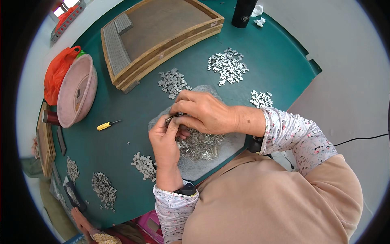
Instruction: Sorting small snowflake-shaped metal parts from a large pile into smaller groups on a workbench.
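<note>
Over the front of the green table, my left hand and my right hand meet with fingertips pinched together. Between them is a small dark metal piece; the fingers cover most of it, so its full shape is hidden. Both hands grip it. Just below my right hand lies a heap of thin, shiny metal pins on a grey cloth-like sheet. Beyond my fingers sits a pile of small silvery metal parts. A pile of small grey blocky parts lies left of my left wrist.
More metal parts are piled farther back, with a smaller pile near my right sleeve. Wooden trays stand at the back; a pink basin and a yellow-handled screwdriver are left. Another person's hand rests at lower left.
</note>
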A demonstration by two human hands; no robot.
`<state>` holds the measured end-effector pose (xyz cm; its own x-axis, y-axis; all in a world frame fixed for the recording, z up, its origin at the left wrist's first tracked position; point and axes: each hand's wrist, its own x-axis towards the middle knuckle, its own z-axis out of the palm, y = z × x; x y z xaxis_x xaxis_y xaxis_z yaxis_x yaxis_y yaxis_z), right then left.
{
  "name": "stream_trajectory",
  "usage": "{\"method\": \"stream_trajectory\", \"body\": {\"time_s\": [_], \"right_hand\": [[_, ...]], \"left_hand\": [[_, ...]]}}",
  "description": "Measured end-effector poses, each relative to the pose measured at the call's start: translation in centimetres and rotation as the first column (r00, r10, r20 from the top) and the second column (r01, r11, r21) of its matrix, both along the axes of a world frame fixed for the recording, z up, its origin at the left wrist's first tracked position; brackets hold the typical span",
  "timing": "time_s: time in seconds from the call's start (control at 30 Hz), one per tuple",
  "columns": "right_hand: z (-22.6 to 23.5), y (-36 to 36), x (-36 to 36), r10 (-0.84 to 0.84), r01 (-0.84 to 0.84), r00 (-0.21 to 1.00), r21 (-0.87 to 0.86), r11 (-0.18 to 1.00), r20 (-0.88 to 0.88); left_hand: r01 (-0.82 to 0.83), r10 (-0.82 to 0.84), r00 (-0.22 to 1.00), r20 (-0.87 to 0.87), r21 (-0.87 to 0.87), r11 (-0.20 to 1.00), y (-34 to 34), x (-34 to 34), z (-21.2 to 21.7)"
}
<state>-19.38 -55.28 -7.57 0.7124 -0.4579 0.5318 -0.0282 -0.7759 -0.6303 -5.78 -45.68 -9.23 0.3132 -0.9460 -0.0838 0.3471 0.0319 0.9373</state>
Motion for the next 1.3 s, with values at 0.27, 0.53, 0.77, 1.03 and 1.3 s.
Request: {"method": "stream_trajectory", "body": {"time_s": [0.27, 0.53, 0.77, 1.03, 1.3], "right_hand": [[-0.5, 0.0, -0.2, -0.011, 0.013, 1.0, -0.105, 0.994, 0.022], [-1.0, 0.1, 0.1, 0.006, -0.024, 0.997, 0.229, 0.973, 0.077], [-0.5, -0.3, 0.0, -0.082, 0.081, 0.997, -0.199, 0.977, 0.004], [-0.1, -1.0, -0.7, -0.039, 0.05, 0.998, -0.208, 0.977, 0.055], [-0.1, -0.6, -0.6, -0.02, 0.026, 0.999, -0.203, 0.979, 0.028]], "left_hand": [[0.032, -0.024, 0.974, -0.225, 0.035, 0.999, -0.1, 0.7, -0.4], [0.135, -0.12, 0.922, -0.368, 0.015, 0.991, 0.1, 1.3, 0.1], [0.009, -0.005, 0.974, -0.225, 0.015, 1.0, 0.0, 0.6, -0.7], [0.059, -0.048, 0.948, -0.313, 0.025, 0.998, 0.0, 0.5, 0.4], [0.021, -0.026, 0.995, -0.097, -0.061, 0.998, 0.2, 0.0, -0.1]]}}
